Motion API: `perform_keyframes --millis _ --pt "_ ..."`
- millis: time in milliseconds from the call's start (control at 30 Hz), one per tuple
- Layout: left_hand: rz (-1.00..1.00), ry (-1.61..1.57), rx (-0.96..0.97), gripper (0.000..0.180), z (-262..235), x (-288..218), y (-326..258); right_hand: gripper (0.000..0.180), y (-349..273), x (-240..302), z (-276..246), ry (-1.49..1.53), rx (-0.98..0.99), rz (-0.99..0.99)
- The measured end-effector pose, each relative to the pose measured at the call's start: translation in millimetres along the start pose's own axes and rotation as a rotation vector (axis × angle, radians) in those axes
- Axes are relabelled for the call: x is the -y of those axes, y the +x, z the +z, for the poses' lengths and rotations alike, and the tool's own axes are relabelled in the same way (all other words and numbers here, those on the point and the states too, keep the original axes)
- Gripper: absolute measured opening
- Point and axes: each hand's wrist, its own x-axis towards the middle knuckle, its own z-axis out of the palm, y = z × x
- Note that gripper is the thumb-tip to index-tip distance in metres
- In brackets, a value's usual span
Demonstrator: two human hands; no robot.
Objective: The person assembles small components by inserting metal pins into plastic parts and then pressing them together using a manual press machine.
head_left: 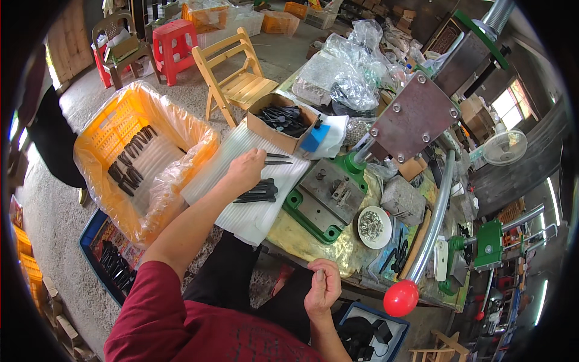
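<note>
My left hand (246, 170) reaches over the white foam sheet (208, 184), its fingers closed on a dark two-pronged piece (278, 159) with slim pointed ends. Just below it a small stack of black long-handled pieces (258, 192) lies on the sheet. Beyond the hand stands a cardboard box (274, 137) filled with similar black pieces (282, 119). My right hand (324, 286) is held near my lap, by the bench's front edge, with its fingers curled and the thumb against them. Whatever may be inside those fingers is hidden.
A green-based press (329, 196) stands on the bench; its lever ends in a red ball (401, 298). Beside it sits a white bowl (374, 227) of small metal parts. At left is a plastic-lined yellow crate (120, 108) with rows of black pieces. A wooden chair (241, 78) stands beyond.
</note>
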Motion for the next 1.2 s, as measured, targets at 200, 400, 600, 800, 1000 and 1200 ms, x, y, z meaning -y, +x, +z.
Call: perform_keyframes --millis 200,400,600,800,1000,1200 --pt "0.158 -0.321 0.06 0.015 -32.2 -29.4 -49.4 0.009 13.6 -3.6 -12.7 -0.197 0.032 -0.018" --pt "0.233 -0.542 0.244 0.014 -42.8 -55.3 -104.3 0.014 22.3 -11.0 -5.8 -0.055 -0.012 0.139" --pt "0.293 -0.652 0.279 0.017 -25.7 -69.4 -132.3 0.012 16.6 -9.5 -9.5 -0.223 0.059 0.191" --pt "0.08 -1.377 0.38 0.028 -11.3 -74.8 -145.1 0.012 10.0 -9.5 -10.2 0.145 -0.081 0.436" --pt "0.145 -1.613 0.414 0.031 -9.7 -92.5 -144.7 0.015 9.8 -12.0 -7.9 0.63 -0.18 0.66" --pt "0.29 -1.378 0.288 0.015 6.2 -109.9 -139.3 0.012 7.9 -10.2 -1.9 0.827 -0.159 0.722"
